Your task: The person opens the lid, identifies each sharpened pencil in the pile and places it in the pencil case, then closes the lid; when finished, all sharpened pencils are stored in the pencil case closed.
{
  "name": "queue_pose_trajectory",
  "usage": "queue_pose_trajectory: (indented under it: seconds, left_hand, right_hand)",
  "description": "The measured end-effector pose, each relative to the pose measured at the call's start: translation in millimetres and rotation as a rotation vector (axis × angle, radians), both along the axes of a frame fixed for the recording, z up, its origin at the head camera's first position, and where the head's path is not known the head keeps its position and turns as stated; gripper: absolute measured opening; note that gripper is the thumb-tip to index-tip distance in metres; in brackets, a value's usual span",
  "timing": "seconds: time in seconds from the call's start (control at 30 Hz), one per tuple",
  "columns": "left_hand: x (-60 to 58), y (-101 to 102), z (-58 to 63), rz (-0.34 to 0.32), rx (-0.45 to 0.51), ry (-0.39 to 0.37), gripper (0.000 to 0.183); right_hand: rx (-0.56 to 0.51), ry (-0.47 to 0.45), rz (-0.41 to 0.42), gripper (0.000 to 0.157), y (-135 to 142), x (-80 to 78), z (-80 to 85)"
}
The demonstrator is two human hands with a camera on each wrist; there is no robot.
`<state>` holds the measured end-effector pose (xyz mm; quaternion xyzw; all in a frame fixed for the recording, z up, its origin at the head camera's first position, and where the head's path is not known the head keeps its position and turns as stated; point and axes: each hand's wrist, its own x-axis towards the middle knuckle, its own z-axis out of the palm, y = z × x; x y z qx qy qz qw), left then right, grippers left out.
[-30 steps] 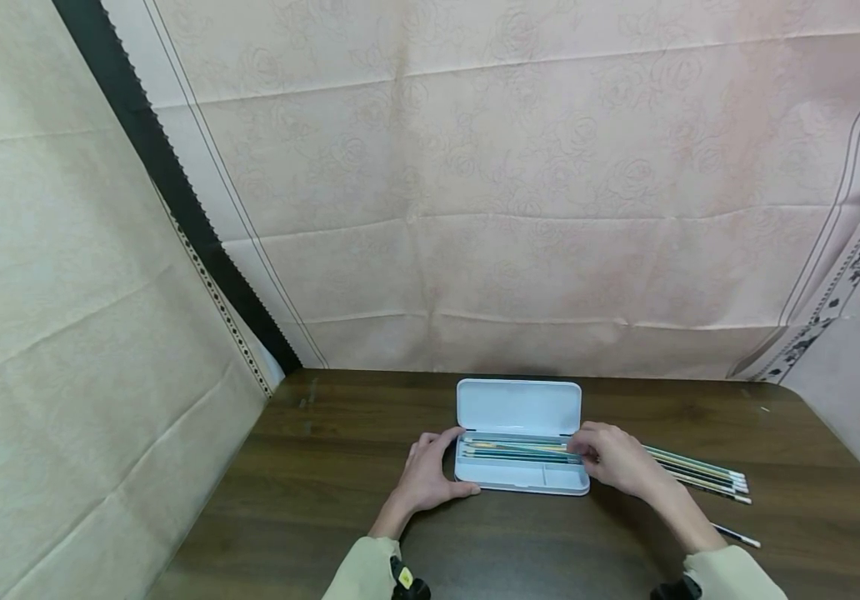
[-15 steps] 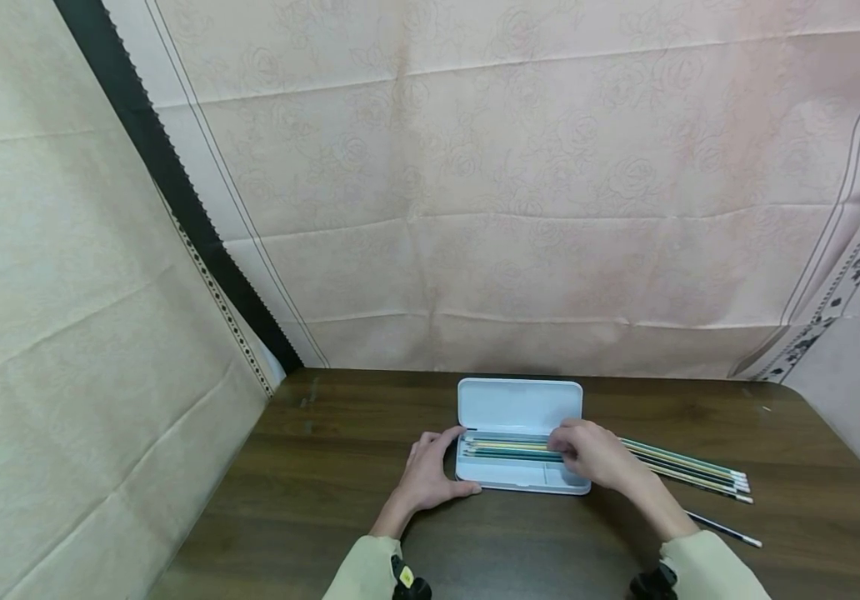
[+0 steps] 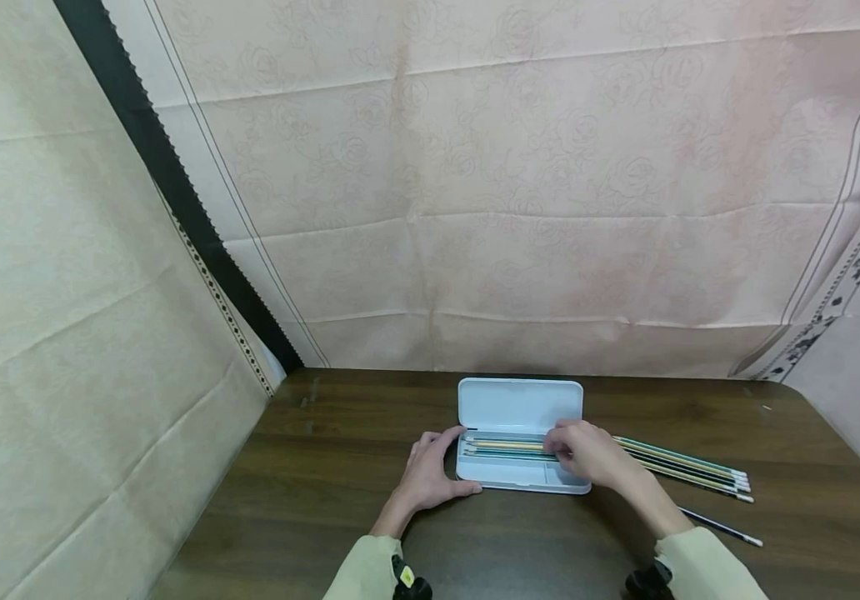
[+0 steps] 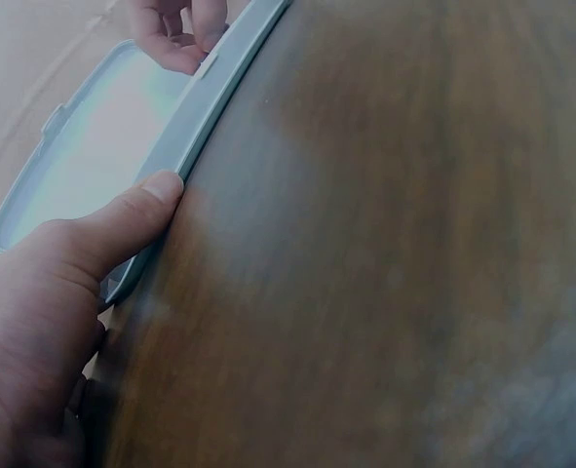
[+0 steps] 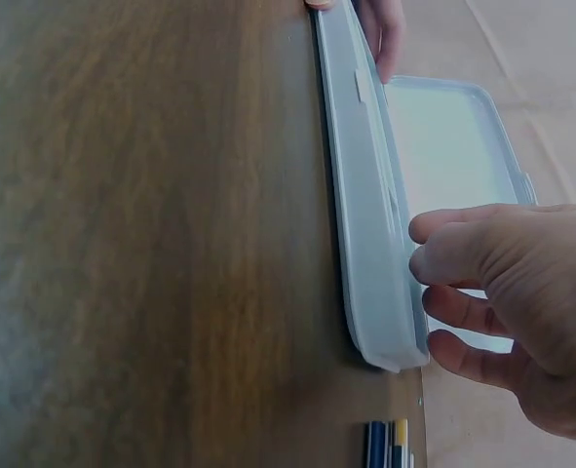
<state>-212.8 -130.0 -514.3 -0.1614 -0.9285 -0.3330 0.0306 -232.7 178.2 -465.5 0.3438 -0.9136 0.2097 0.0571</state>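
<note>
A light blue pencil case [image 3: 520, 477], its lid [image 3: 520, 402] raised at the back, lies on the table. Several striped pencils [image 3: 505, 445] lie lengthwise inside it. My left hand [image 3: 427, 473] holds the case's left end, with the thumb [image 4: 136, 219] on the front rim and the other fingers around the end and back. My right hand [image 3: 587, 452] reaches over the right part of the case, bent fingertips down at the pencils. In the right wrist view, thumb and forefinger of that hand [image 5: 531, 302] come close together behind the case wall, which hides whether they pinch a pencil.
Beyond the case's right end lies a bundle of several more pencils [image 3: 688, 468], eraser ends to the right. One dark pencil [image 3: 722, 527] lies apart, closer to the front. Pale patterned cloth [image 3: 520, 208] hangs behind the brown wooden table [image 3: 355, 417] and at both sides.
My right hand has moved left along the inside of the case, uncovering more of the pencils at the right. My left hand stays where it was on the case.
</note>
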Motion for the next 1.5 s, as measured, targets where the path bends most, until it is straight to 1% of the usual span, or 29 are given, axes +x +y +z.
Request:
queue_pose_trajectory:
  seconds: [0.13, 0.23, 0.37, 0.43, 0.47, 0.67, 0.77, 0.93, 1.07, 1.27, 1.5]
  left_hand:
    - [0.1, 0.4, 0.3, 0.003, -0.001, -0.004, 0.092]
    - [0.0, 0.4, -0.1, 0.003, -0.005, -0.003, 0.092]
    - [0.4, 0.4, 0.8, 0.001, 0.002, -0.005, 0.092]
    - [0.5, 0.2, 1.2, 0.002, 0.007, -0.009, 0.092]
    - [0.6, 0.0, 1.2, 0.003, 0.007, -0.009, 0.092]
    - [0.5, -1.2, -0.2, 0.005, 0.002, -0.001, 0.092]
    - [0.7, -0.8, -0.5, 0.006, 0.003, 0.002, 0.092]
    - [0.7, 0.0, -1.2, 0.004, 0.008, 0.008, 0.092]
    - [0.7, -0.4, -1.7, 0.005, 0.008, 0.013, 0.092]
    - [0.2, -0.6, -2.2, 0.001, 0.003, 0.023, 0.091]
    - [-0.7, -1.0, -3.3, -0.002, 0.003, 0.022, 0.092]
  right_hand:
    - [-0.013, 0.000, -0.037, 0.019, 8.8, 2.7, 2.9]
    - [-0.039, 0.022, -0.059, 0.018, 20.9, 6.0, 7.5]
    - [-0.064, 0.039, -0.117, 0.018, 43.6, 11.2, 14.8]
    - [-0.080, 0.060, -0.131, 0.019, 58.0, 12.8, 16.3]
    - [-0.091, 0.087, -0.136, 0.020, 65.6, 13.2, 15.6]
    - [-0.177, 0.280, -0.088, 0.028, 110.5, 15.2, 4.2]
    - [-0.186, 0.313, -0.104, 0.030, 129.3, 18.0, -0.6]
    - [-0.161, 0.303, -0.168, 0.029, 154.2, 24.0, -5.4]
    - [-0.150, 0.300, -0.202, 0.028, 167.6, 26.3, -7.7]
    - [-0.128, 0.291, -0.235, 0.028, 180.5, 26.8, -11.0]
    - [-0.103, 0.277, -0.264, 0.026, 188.3, 26.2, -13.1]
